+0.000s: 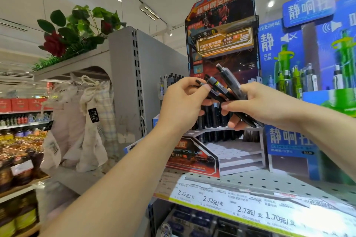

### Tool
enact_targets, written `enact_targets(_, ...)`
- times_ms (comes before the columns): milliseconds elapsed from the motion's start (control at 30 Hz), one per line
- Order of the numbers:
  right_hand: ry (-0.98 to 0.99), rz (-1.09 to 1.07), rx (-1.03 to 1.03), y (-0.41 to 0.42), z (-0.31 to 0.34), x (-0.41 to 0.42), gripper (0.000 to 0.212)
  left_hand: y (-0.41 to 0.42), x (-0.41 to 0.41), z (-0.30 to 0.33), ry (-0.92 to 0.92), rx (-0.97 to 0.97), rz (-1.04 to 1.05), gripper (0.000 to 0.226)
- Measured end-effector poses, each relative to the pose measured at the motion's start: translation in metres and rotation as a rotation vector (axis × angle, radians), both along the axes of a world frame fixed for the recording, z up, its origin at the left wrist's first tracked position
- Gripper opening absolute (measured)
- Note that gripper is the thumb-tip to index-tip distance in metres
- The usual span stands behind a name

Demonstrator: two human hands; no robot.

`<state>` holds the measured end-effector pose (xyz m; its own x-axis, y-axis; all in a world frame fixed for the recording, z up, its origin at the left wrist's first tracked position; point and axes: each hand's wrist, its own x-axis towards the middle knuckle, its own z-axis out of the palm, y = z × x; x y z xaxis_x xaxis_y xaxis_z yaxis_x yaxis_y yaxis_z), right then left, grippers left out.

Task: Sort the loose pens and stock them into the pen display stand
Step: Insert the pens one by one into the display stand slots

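Observation:
My right hand (264, 107) grips a bunch of black pens (227, 82), tips slanting up to the left, held in front of the red and black pen display stand (221, 31). With thumb and fingers, my left hand (183, 102) pinches the top end of one pen in the bunch. Behind my hands, several black pens stand upright in a stocked row (212, 115) in the stand's upper tier. The stand's white stepped lower tiers (238, 152) hold nothing visible.
The stand sits on a perforated metal shelf (260, 181) with price labels (221, 202) along its edge. A blue pen display (308, 59) with green pens stands to the right. More pens (171, 81) stand behind my left hand. A grey shelf end panel (131, 82) and cloth bags (82, 125) are at left.

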<state>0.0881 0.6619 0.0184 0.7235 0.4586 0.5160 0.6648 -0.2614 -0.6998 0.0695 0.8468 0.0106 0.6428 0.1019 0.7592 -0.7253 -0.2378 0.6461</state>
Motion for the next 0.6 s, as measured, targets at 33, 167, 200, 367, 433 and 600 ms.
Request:
enact_targets(33,0.013,0.012,0.012,0.0,0.0,0.0,0.005,0.0,-0.001,0.0,-0.005,-0.036,-0.014,0.004)
enact_targets(167,0.001,-0.013,0.019,-0.002,0.002,0.004,0.012,0.009,-0.006,0.002,-0.091,-0.261,-0.022,0.01)
enact_targets(200,-0.028,-0.032,0.0,-0.003,0.002,0.005,0.012,0.014,-0.008,0.005,-0.112,-0.343,-0.019,0.011)
enact_targets(367,-0.092,-0.059,-0.028,-0.002,0.002,0.01,0.016,0.046,-0.01,0.012,-0.316,-0.259,0.243,0.021)
enact_targets(433,-0.106,-0.073,-0.024,-0.001,0.002,0.009,0.012,0.051,-0.008,0.008,-0.379,-0.135,0.34,0.027)
enact_targets(600,-0.114,-0.104,-0.031,-0.002,0.001,0.01,0.013,0.056,-0.001,-0.002,-0.375,0.047,0.456,0.021)
